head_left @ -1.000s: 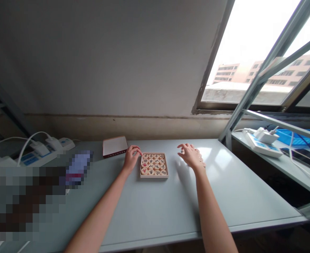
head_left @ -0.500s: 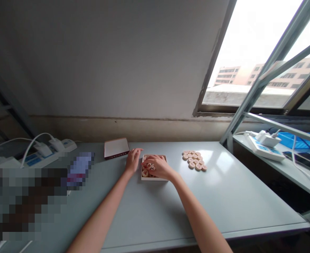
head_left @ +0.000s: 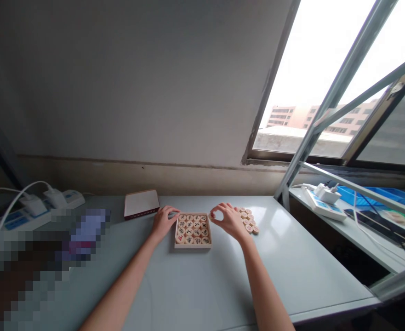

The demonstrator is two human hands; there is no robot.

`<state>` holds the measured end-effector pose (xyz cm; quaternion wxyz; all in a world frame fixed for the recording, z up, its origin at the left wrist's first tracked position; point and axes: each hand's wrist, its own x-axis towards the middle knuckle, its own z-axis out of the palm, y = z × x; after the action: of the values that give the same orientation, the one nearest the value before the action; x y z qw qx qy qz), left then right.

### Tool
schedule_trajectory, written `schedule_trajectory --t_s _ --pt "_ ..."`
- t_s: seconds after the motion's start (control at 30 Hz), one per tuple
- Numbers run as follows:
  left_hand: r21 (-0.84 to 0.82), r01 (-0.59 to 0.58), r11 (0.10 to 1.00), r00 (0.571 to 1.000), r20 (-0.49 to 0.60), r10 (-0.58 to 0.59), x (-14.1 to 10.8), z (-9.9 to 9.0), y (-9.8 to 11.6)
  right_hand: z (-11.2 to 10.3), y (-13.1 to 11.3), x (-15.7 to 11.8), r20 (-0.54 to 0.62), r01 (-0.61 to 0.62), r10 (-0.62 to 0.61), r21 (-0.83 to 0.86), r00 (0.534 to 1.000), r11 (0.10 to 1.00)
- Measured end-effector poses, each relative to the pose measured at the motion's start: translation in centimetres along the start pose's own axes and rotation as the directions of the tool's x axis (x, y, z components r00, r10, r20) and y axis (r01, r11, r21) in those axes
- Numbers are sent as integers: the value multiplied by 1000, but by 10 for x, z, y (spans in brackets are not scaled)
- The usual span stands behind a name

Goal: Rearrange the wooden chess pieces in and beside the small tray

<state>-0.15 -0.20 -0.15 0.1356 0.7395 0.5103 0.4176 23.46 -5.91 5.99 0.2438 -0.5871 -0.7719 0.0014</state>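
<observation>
A shallow white box (head_left: 192,246) stands on the grey table, filled with rows of round wooden pieces (head_left: 189,231) bearing black characters, with a red one at the near left corner. My left hand (head_left: 163,223) rests at the box's left side, fingers apart, holding nothing. Just right of the box, my right hand (head_left: 229,220) pinches a small round piece (head_left: 213,214) between thumb and finger. More round pieces (head_left: 248,221) lie on the table beyond that hand, which partly hides them.
An open box lid (head_left: 141,202) lies at the back left. Power strips (head_left: 33,207) with white cables and a pixelated patch are at the left. A metal frame (head_left: 299,161) rises at the right, beside another power strip (head_left: 326,202) and a blue tray (head_left: 381,195).
My right hand has moved off the box to the right and now pinches a piece. The pieces in the box are uncovered. The whole view has shifted slightly.
</observation>
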Motion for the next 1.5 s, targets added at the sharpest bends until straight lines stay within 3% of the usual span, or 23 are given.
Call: schedule_trajectory --t_s 0.13,0.27,0.47,0.57,0.67,0.73,0.83,0.9,1.07,1.33,1.5 --pt "8 -5 1000 1000 5 5 0 1 0 -7 37 -18 7 -200 203 -145 979 969" --pt "15 -7 1000 1000 15 7 -1 2 0 -3 45 -23 58 -308 322 -176 945 935" --pt "29 4 1000 1000 20 -5 -1 2 1 1 37 -18 32 -261 275 -229 961 938" --pt "34 11 999 1000 29 -12 -1 2 0 3 32 -16 1 -235 239 -170 971 957" --pt "24 0 1000 1000 31 -1 -2 2 0 11 12 -11 26 -78 77 68 997 995" --pt "25 -5 1000 1000 25 4 -2 3 -1 20 -11 -6 71 77 -97 245 993 966" --pt "31 0 1000 1000 22 -1 -1 5 -2 38 -47 -1 154 241 -319 382 935 892" --pt "33 14 999 1000 18 -14 -1 7 -3 47 -63 0 177 282 -379 408 908 868" --pt "29 2 1000 1000 25 -3 1 9 -6 53 -69 -3 143 299 -403 462 904 835" --pt "-8 -18 1000 999 36 19 2 8 -7 41 -65 -8 120 231 -341 529 933 817" --pt "-13 -38 999 998 47 39 2 8 -7 19 -40 -8 -1 169 -197 519 980 838"
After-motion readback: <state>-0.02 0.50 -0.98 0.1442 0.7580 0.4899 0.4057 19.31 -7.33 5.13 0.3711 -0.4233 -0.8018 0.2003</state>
